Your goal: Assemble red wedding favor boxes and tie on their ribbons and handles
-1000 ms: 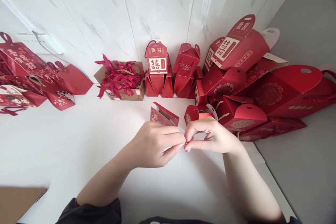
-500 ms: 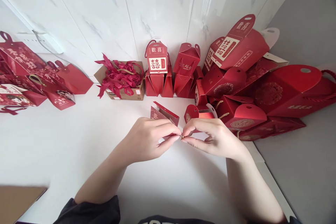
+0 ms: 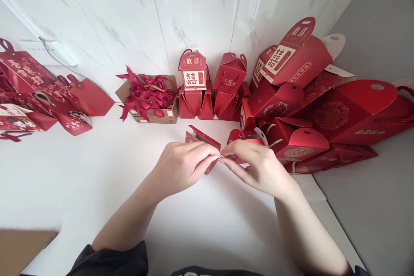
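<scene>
My left hand (image 3: 183, 166) and my right hand (image 3: 260, 166) meet fingertip to fingertip above the white table (image 3: 207, 228). Between their pinched thumbs and forefingers is a tiny gold-coloured piece (image 3: 221, 156), too small to make out its kind. Both hands are closed on it. Just behind my left fingers stands a small red folded card box (image 3: 208, 137), partly covered by the hand. A red gift box with rounded flaps (image 3: 236, 136) sits behind my right hand, its lower part hidden.
At the back, a cardboard box (image 3: 157, 115) overflows with dark red ribbons (image 3: 150, 92). Red gift boxes (image 3: 192, 105) stand along the tiled wall. More boxes are piled at right (image 3: 339, 112), and red bags (image 3: 92, 97) lie at left. A brown board (image 3: 24, 248) juts in lower left.
Both hands have risen slightly away from me and drawn closer together, with the tiny gold-coloured piece still between the fingertips. The boxes and ribbons have not moved.
</scene>
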`<state>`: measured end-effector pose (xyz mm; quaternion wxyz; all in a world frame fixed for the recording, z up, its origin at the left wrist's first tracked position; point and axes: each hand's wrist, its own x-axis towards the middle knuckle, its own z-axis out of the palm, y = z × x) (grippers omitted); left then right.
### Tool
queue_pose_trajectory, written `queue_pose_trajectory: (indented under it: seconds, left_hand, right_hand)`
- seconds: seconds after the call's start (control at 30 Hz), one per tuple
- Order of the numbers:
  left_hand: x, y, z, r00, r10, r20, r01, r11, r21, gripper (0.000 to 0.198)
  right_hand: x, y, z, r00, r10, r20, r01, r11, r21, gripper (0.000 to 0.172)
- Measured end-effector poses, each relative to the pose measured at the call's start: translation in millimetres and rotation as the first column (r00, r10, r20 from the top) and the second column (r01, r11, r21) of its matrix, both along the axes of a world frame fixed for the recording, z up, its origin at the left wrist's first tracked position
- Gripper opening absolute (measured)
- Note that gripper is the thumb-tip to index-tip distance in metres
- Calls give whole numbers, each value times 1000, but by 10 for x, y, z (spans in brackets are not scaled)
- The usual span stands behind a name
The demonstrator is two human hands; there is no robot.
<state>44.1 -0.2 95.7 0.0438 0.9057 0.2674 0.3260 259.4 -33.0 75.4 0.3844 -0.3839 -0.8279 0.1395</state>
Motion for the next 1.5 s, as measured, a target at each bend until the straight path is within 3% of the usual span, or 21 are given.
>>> queue_pose_trajectory:
  seconds: [0.37, 0.43, 0.5, 0.6, 0.8, 0.93, 1.0, 1.17, 1.37, 1.5]
  left_hand:
    - [72, -41, -73, 990, 114, 85, -118, 992, 51, 8]
    - [75, -41, -60, 991, 102, 89, -101, 995, -10, 8]
    - [82, -45, -30, 988, 79, 130, -59, 987, -153, 6]
    - [100, -63, 22, 965, 113, 237, -21, 934, -357, 6]
    - [117, -88, 16, 958, 132, 256, -15, 910, -413, 12]
    - [106, -70, -16, 953, 129, 274, 17, 880, -474, 14]
    - [103, -53, -17, 940, 119, 321, 79, 836, -543, 14]
    - [106, -16, -14, 887, 80, 455, 299, 651, -698, 18]
    - [106, 27, -27, 874, 115, 473, 332, 569, -752, 14]
    - [91, 71, 0, 883, 118, 455, 380, 392, -838, 13]
  right_hand:
    - [-61, 17, 8, 998, -30, 61, 23, 994, 108, 9]
    - [-57, 17, 8, 998, -27, 65, 19, 993, 113, 8]
    - [-53, 13, 13, 998, -16, 60, 9, 993, 117, 7]
    - [-57, 6, 20, 998, -26, 53, 17, 987, 161, 6]
    - [-90, 15, -7, 980, -150, 129, 98, 936, 339, 8]
    - [-95, 11, -11, 991, -103, 90, 71, 950, 303, 9]
    - [-98, 4, 2, 998, -63, 1, 60, 964, 260, 12]
    - [-118, -11, 35, 973, -78, -215, 108, 985, 132, 20]
    - [-119, -4, -11, 937, -73, -342, 107, 991, 82, 24]
    - [-89, 24, -6, 924, -3, -383, 35, 996, 79, 21]
